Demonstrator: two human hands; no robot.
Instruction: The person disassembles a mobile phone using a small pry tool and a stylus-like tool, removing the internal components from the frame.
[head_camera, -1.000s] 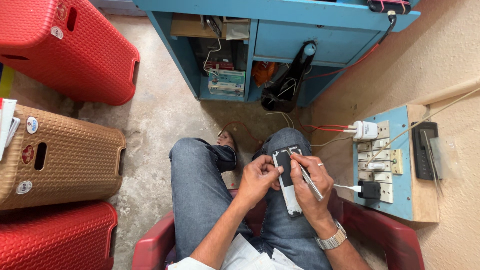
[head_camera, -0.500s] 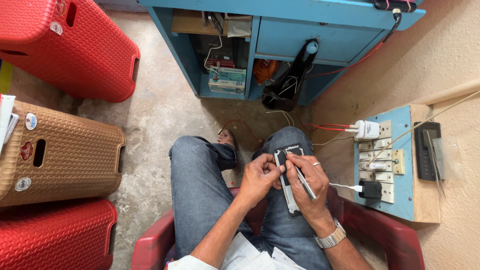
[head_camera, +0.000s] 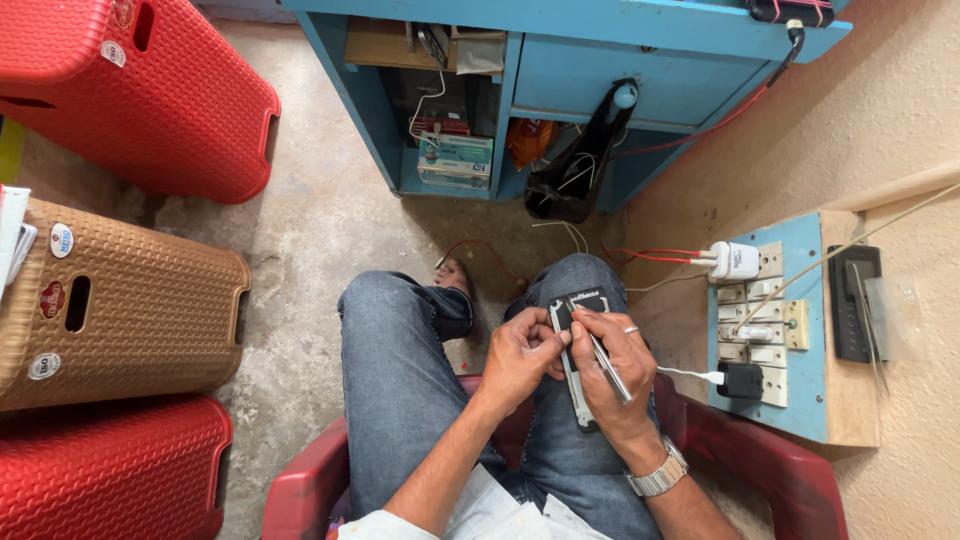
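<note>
An opened mobile phone (head_camera: 574, 318) with its back off lies on my right thigh, its dark upper end showing. My left hand (head_camera: 519, 355) pinches its left edge and steadies it. My right hand (head_camera: 612, 368) rests over the phone and grips a pair of thin metal tweezers (head_camera: 607, 364), the tips at the phone's upper part. A ring sits on one right finger and a metal watch (head_camera: 658, 478) on that wrist. Most of the phone's lower half is hidden by my hands.
I sit on a red plastic chair (head_camera: 760, 470). A blue switch board (head_camera: 790, 340) with plugged chargers is on the right wall. A blue cabinet (head_camera: 560, 80) stands ahead, with a black bag (head_camera: 570, 185) hanging. Red stools (head_camera: 130, 90) and a brown stool (head_camera: 110, 300) stand left.
My hands have stayed on the phone; the right hand shifted slightly and brought the tweezers nearer the phone's top. The view tilted a little.
</note>
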